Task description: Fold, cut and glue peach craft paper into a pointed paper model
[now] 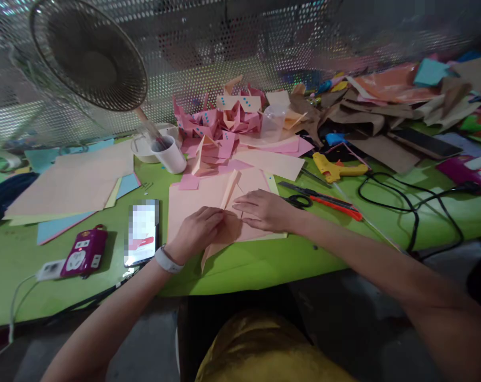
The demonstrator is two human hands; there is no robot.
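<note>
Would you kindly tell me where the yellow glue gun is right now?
In the head view, the glue gun lies on the green table, right of the paper pile, just beyond the scissors.
</note>
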